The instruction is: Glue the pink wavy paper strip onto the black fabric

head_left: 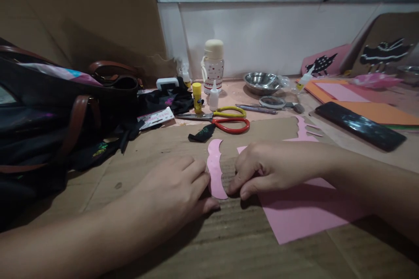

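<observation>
Pink paper is what both hands are busy with: a narrow wavy cut-out strip (215,169) lies flat on the cardboard-covered worktop (157,148), exactly between the two hands. The left hand (170,192) is laid beside the strip with its fingers half curled, the fingertips touching the left edge, and nothing is gripped in it. The right hand (265,168) is bent over the lower end of the strip, with thumb and fingertips pressed near the paper; whether the end is really pinched cannot be told, because the fingers hide it. Under the right wrist a larger pink sheet (304,213) is spread. Beyond the fingertips of both hands the scissors (225,120), a yellow glue stick (197,97) and a small glue bottle (214,96) are seen, and to the left of the left hand a dark bag (49,113) is standing. The strip is thin and its curved edges are weak, so it could be creased or torn if it is pulled from both sides at once. It could also be shifted out of place by a sliding fingertip, and the large sheet might be dragged along by the right forearm.
</observation>
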Motion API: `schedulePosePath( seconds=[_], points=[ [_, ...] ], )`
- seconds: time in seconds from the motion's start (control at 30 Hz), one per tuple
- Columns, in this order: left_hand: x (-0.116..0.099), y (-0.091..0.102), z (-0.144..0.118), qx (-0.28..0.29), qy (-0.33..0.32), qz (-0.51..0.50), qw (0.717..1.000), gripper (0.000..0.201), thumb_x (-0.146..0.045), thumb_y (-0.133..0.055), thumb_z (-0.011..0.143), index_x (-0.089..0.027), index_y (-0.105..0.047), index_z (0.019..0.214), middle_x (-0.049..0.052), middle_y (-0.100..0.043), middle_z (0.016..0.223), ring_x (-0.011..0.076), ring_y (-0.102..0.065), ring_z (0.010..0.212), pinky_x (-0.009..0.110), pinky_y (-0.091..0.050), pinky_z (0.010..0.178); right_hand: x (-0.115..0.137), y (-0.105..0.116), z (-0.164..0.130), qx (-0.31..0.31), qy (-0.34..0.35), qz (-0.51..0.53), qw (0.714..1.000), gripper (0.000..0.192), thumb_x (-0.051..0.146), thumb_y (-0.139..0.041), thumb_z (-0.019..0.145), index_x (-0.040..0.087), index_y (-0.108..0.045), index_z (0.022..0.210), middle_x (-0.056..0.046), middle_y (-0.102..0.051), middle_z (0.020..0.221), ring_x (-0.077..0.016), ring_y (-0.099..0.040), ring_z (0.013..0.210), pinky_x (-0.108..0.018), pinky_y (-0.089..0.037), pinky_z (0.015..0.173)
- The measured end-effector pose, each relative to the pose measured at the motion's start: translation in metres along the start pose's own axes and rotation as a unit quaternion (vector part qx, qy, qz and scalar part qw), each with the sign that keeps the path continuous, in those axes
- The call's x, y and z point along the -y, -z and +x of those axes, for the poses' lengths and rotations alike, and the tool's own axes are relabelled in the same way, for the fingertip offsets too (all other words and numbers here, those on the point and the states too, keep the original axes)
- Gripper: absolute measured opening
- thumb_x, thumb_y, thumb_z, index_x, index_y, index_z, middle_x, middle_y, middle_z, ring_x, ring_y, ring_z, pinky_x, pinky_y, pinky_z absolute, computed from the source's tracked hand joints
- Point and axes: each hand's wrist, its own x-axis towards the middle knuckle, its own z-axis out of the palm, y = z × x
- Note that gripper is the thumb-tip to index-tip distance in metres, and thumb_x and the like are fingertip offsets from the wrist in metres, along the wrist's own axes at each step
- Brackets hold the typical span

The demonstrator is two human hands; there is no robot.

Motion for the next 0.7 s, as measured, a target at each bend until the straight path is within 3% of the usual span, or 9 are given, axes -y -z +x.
schedulePosePath(
  seconds=[0.1,0.47,0.7],
  points=[
    [0.0,-0.0021,-0.0002,-0.005,0.01,-0.01,1.0,0.046,-0.041,-0.037,0.111,-0.016,-0.069,0.088,0.006,-0.066,0.081,0.0219,-0.059,0.07,0.037,-0.048,0.063,0.0006,-0.0004,-0.0006,0.001,-0.004,-0.004,1.0,0.026,0.033,-0.064,0.101,0.026,-0.079,0.121,0.0,-0.08,0.096,-0.0149,-0.07,0.082,-0.022,-0.049,0.074],
    [0.0016,-0.0039,-0.0015,-0.003,0.011,-0.044,0.999,0.044,-0.041,-0.039,0.111,-0.016,-0.068,0.089,0.006,-0.065,0.082,0.0244,-0.06,0.073,0.038,-0.046,0.062,0.0036,-0.001,-0.0009,-0.016,0.032,-0.036,0.999,0.025,0.029,-0.063,0.101,0.029,-0.079,0.12,-0.001,-0.079,0.098,-0.0156,-0.069,0.08,-0.023,-0.049,0.071],
    [0.0054,-0.0036,-0.0015,0.009,-0.019,-0.023,1.0,0.038,-0.037,-0.041,0.11,-0.02,-0.067,0.089,0.003,-0.062,0.081,0.0239,-0.057,0.072,0.039,-0.042,0.064,-0.0014,0.0005,0.0027,-0.001,0.029,0.011,1.0,0.027,0.027,-0.062,0.101,0.021,-0.078,0.122,-0.003,-0.08,0.104,-0.0157,-0.071,0.089,-0.023,-0.05,0.078]
  ],
)
